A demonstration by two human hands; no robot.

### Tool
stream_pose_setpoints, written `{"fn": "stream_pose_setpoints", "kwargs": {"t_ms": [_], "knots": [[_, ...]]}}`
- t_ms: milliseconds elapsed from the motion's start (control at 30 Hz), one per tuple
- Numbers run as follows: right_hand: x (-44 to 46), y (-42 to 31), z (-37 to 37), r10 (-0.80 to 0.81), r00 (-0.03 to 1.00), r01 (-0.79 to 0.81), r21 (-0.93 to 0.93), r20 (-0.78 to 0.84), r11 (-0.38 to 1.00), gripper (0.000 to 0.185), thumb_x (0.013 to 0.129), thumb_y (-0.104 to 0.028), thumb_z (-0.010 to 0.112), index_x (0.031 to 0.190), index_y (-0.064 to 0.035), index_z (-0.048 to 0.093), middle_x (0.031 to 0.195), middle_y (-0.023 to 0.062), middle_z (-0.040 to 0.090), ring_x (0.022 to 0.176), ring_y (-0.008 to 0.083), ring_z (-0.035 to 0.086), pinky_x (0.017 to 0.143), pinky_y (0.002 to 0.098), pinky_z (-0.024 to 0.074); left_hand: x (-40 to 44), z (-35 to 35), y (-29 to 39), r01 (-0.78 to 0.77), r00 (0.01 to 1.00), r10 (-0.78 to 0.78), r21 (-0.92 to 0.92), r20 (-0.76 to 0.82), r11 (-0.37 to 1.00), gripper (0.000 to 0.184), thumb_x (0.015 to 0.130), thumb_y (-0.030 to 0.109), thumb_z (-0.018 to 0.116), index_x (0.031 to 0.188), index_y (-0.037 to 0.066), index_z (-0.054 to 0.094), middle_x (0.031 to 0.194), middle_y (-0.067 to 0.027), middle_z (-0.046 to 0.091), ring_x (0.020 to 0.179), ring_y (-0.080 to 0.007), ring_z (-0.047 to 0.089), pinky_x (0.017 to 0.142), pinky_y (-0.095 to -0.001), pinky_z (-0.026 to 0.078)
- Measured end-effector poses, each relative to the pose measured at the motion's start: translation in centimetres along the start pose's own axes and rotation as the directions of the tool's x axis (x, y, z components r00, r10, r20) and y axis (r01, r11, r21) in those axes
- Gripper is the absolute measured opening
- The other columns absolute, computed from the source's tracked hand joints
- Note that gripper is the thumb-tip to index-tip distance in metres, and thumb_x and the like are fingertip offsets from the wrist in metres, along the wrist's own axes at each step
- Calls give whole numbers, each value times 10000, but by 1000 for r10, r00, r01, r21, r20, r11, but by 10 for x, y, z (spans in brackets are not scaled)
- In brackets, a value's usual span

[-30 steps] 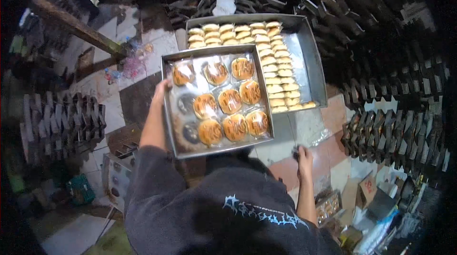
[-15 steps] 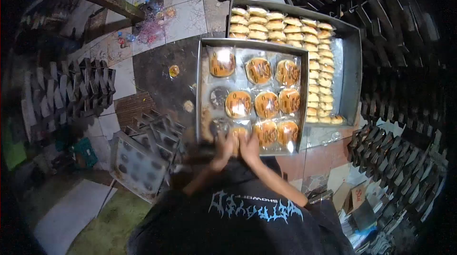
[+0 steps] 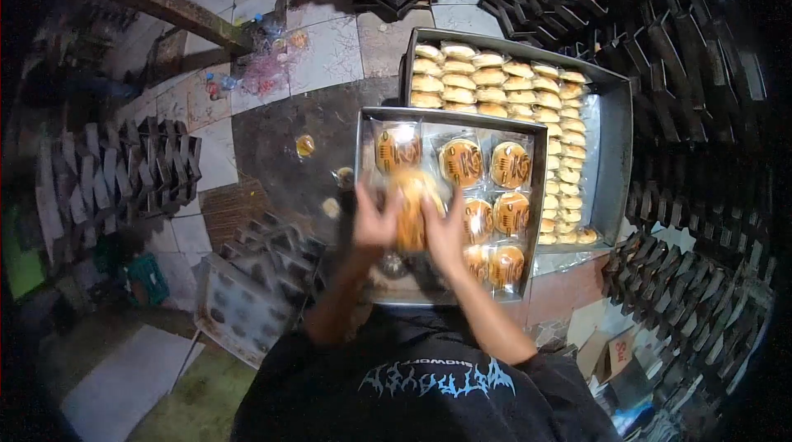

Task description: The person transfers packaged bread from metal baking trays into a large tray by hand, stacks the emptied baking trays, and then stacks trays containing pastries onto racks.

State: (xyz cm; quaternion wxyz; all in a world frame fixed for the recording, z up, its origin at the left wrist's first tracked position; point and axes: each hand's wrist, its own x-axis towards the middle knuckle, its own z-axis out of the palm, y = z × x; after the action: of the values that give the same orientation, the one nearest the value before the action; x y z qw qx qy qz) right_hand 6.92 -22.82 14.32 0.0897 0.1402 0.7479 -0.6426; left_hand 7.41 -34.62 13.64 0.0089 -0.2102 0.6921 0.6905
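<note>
Between my left hand [image 3: 377,215] and my right hand [image 3: 443,231], a small stack of wrapped buns [image 3: 410,223] is held above a metal tray [image 3: 360,149]. The fingers of both hands press on the buns from either side; motion blurs them, and I cannot tell exactly how many buns there are. More wrapped buns with brown tops and dark printing lie in the tray, one bun [image 3: 398,146] at the upper left and others, such as this bun [image 3: 511,165], along the right. My hands hide part of the tray's middle.
Behind the tray stands a deep metal box [image 3: 623,153] packed with rows of wrapped buns [image 3: 487,79]. Stacked dark metal racks [image 3: 693,302] line the right side. A dimpled baking tray [image 3: 239,310] leans at lower left. Scattered litter [image 3: 268,62] and a wooden beam [image 3: 165,4] lie beyond.
Both hands have risen from the tray's near edge with buns between them. Buns that lay in the tray's left-middle column are now in my hands. The view has shifted slightly.
</note>
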Motion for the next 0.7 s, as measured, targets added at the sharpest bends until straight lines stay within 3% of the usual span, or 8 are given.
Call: {"fn": "stream_pose_setpoints", "kwargs": {"t_ms": [67, 133, 233, 333, 533, 600, 633, 700], "knots": [[65, 4, 21, 145, 988, -115, -369, 55, 922, 668, 827, -387, 547, 1196, 113, 301, 1117, 245, 444, 1040, 278, 459, 882, 349, 376, 57, -8, 11, 230, 971, -239, 361, -22, 904, 679, 862, 517, 384, 1257, -35, 351, 1226, -301, 371, 1100, -401, 395, 965, -428, 297], [110, -2, 32, 206, 968, -120, -450, 147, 885, 707, 816, -459, 531, 1188, 106, 324, 1089, 239, 468, 999, 277, 484, 850, 362, 394, 106, -6, 12, 205, 952, -298, 571, 74, 795, 793, 830, 616, 329, 1263, -48, 334, 1267, -331, 307, 1196, -436, 292, 989, -439, 268], [103, -25, 11, 328, 926, -327, -36, 187, 944, 750, 809, -520, 502, 1192, 104, 336, 1078, 273, 484, 939, 294, 514, 810, 392, 410, 100, 16, -4, 254, 961, -272, 238, 45, 937, 778, 838, 601, 336, 1260, -52, 321, 1284, -299, 309, 1203, -391, 314, 988, -414, 288], [84, -48, -32, 138, 989, -126, -185, 54, 975, 808, 809, -559, 468, 1209, 124, 304, 1109, 302, 480, 974, 319, 523, 829, 383, 421, 70, 52, 38, 293, 931, -262, -92, 254, 952, 836, 834, 604, 352, 1288, -82, 204, 1297, -281, 307, 1212, -345, 326, 982, -397, 300], [130, -8, -99, 379, 913, -319, -313, 154, 895, 1002, 778, -685, 345, 1317, 121, 91, 1360, 310, 161, 1300, 328, 151, 1052, 338, 168, 81, 120, -15, 311, 902, -311, 49, 300, 949, 867, 807, 565, 474, 1310, -56, 136, 1293, -312, 269, 1216, -380, 293, 992, -451, 273], [137, 4, -105, 308, 897, -250, -213, 317, 945, 953, 771, -683, 367, 1359, 21, 111, 1393, 252, 142, 1310, 306, 132, 1057, 349, 156, 73, 113, 7, 372, 904, -428, 497, -1, 784, 1000, 743, 645, 485, 1323, -71, 94, 1338, -331, 164, 1275, -381, 179, 1030, -431, 199], [134, 5, -108, 316, 896, -260, -210, 311, 943, 953, 771, -683, 367, 1359, 21, 111, 1393, 252, 142, 1310, 306, 132, 1057, 349, 156, 74, 102, -4, 361, 918, -395, 478, -33, 800, 1074, 687, 710, 482, 1321, -78, 120, 1368, -316, 88, 1304, -357, 94, 1052, -382, 150], [131, 0, -112, 300, 819, -267, -138, 490, 954, 905, 775, -678, 365, 1379, -53, 117, 1418, 195, 120, 1319, 284, 108, 1063, 359, 131, 89, 93, -69, 395, 913, -407, 181, 31, 901, 876, 776, 643, 429, 1304, -30, 238, 1318, -220, 299, 1231, -287, 303, 1004, -367, 274]]}}
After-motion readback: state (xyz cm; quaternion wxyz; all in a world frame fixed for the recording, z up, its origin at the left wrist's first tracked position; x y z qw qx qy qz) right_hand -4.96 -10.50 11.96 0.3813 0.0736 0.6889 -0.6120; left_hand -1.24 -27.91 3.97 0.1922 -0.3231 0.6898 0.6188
